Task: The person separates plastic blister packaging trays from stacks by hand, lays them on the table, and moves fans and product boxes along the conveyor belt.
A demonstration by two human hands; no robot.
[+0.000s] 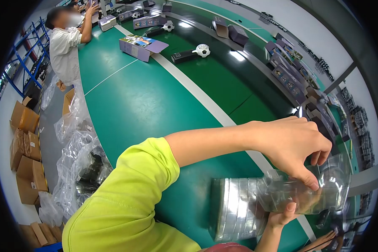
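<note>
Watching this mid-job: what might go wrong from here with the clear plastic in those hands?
The clear, moulded plastic tray looks thin, so pressure from the left hand and right hand might crease it. It also appears very close to the shiny, clear plastic stack, so a sideways swing could knock that over.

The tray stack (235, 208) sits on the tabletop (126, 101), apparently near its edge. Cartons (27, 180) lie left; a box (134, 51) sits beyond.
</note>
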